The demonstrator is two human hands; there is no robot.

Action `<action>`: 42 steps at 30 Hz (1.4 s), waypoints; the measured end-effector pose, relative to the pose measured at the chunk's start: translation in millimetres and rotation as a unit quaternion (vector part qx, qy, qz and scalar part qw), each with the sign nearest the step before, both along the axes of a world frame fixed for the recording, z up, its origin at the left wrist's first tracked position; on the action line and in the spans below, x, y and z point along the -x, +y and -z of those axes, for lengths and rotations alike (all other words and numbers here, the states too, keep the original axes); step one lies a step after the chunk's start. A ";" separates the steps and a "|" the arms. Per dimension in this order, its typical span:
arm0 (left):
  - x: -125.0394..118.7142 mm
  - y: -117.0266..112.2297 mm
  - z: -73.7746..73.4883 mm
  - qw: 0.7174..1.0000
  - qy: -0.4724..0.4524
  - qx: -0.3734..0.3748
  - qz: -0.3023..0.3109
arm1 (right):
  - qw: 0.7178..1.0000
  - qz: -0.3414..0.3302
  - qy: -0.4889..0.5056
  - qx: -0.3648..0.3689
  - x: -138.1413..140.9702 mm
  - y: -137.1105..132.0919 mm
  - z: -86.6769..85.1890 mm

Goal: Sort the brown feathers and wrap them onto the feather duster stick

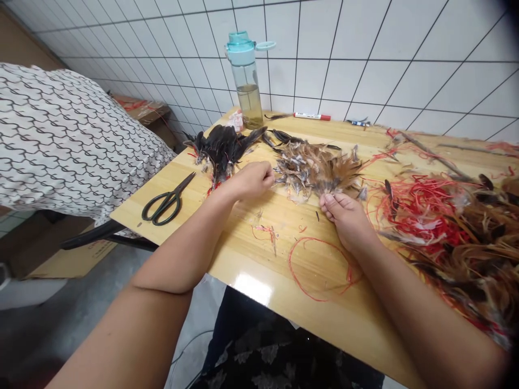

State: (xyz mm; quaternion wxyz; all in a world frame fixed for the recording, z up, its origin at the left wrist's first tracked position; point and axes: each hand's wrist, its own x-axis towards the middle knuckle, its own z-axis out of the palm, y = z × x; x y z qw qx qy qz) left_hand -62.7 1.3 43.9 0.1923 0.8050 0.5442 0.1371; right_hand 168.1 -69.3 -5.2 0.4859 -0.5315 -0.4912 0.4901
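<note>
My right hand (343,216) is pinched at the near edge of a pile of brown feathers (308,162), with feather bases at its fingertips. My left hand (255,179) is curled into a fist just left of that pile; anything inside it is hidden. Behind and left of the left hand lies a bundle of black feathers (223,143), with bits of red string at its lower ends. On the table between my forearms are small red thread scraps (265,232) and a loop of red string (291,265).
Dark-handled scissors (164,208) lie at the table's left side. A water bottle (248,92) with its lid flipped up stands by the tiled wall, near a red-capped marker (312,116). At right are tangled red strings (430,210) and a large brown feather heap (486,259).
</note>
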 end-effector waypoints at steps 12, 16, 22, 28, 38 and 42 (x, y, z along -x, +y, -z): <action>-24.3 -6.5 17.2 0.871 -0.418 0.247 0.072 | 1.000 -0.002 -0.010 -0.002 0.3 -0.6 1.2; -35.3 -17.0 18.8 0.857 -0.455 0.233 0.065 | 1.000 0.001 -0.030 -0.009 1.6 0.0 4.2; -52.3 -28.8 25.8 0.801 -0.545 0.240 0.060 | 0.999 0.007 -0.040 -0.006 4.9 0.8 8.1; -63.6 -35.9 28.5 0.781 -0.552 0.283 0.067 | 0.999 0.014 -0.035 -0.016 5.5 2.6 12.6; -66.2 -35.9 36.3 0.811 -0.532 0.233 0.061 | 0.997 -0.009 -0.059 -0.040 6.5 2.7 11.2; -64.1 -32.4 34.5 0.845 -0.486 0.203 0.095 | 0.998 -0.016 -0.057 -0.035 7.2 2.2 9.3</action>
